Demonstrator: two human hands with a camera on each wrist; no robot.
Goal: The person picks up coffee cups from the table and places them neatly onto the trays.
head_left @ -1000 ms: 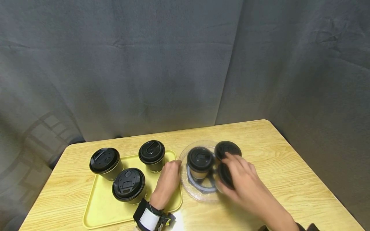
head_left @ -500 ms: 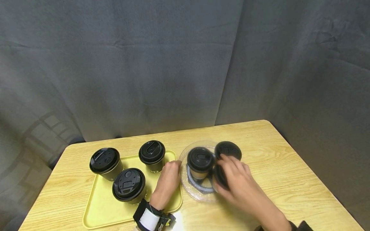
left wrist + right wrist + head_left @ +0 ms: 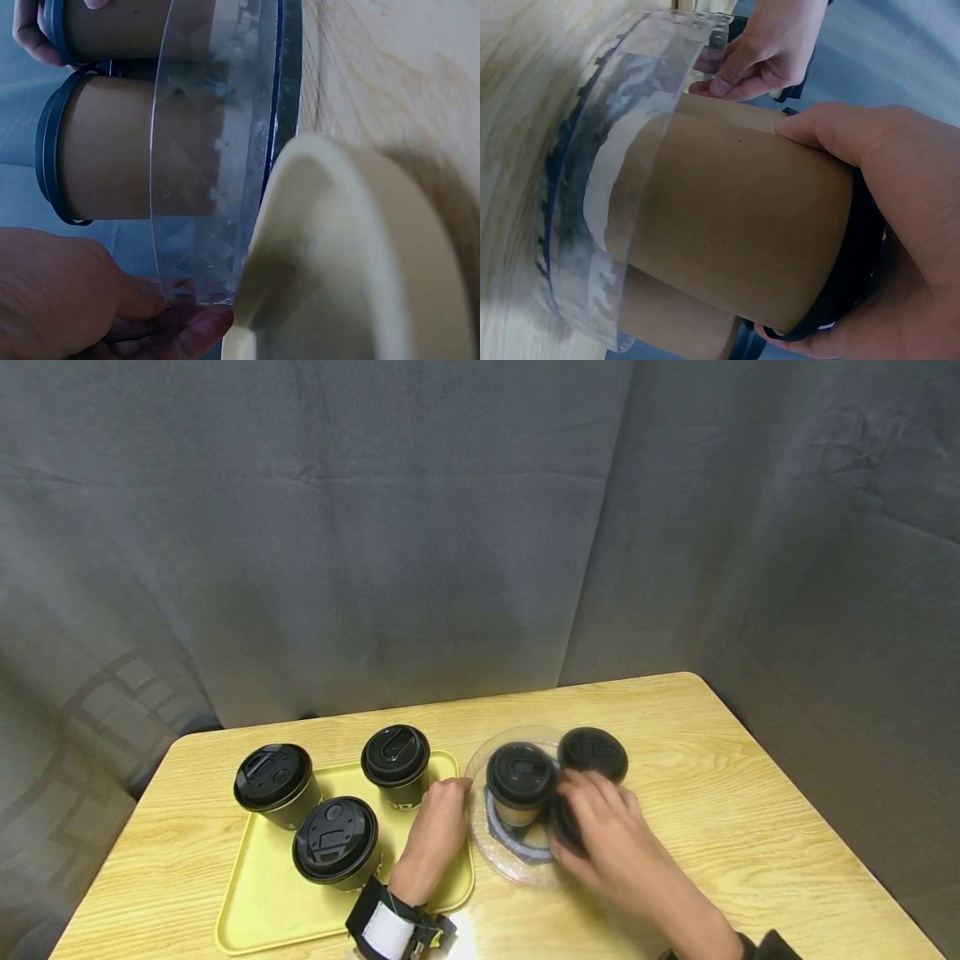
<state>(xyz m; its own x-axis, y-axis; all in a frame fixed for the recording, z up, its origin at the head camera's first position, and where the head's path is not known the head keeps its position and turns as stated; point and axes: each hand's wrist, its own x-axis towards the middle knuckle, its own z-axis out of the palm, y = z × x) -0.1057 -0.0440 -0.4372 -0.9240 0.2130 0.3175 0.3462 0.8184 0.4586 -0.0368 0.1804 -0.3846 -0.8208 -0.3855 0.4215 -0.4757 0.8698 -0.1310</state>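
My right hand (image 3: 618, 856) grips a brown paper coffee cup (image 3: 727, 217) around its black lid. The cup's lower end is inside a round, clear plastic container (image 3: 244, 142); whether it touches the bottom cannot be told. Two more lidded cups stand in that container, one at the left (image 3: 520, 774) and one at the back right (image 3: 594, 752). With thumb and fingers, my left hand (image 3: 437, 827) pinches the container's left rim. In the head view the right hand hides most of the held cup.
Left of the container lies a yellow tray (image 3: 277, 914), its right edge close by under my left forearm. Black-lidded cups stand at its front (image 3: 337, 843), back right (image 3: 395, 756) and back left (image 3: 273, 777). Grey curtains (image 3: 375, 527) hang behind the wooden table (image 3: 712, 760).
My right hand has moved a little left and toward me with the held cup, bringing it closer to the left cup in the container. My left hand has stayed on the rim.
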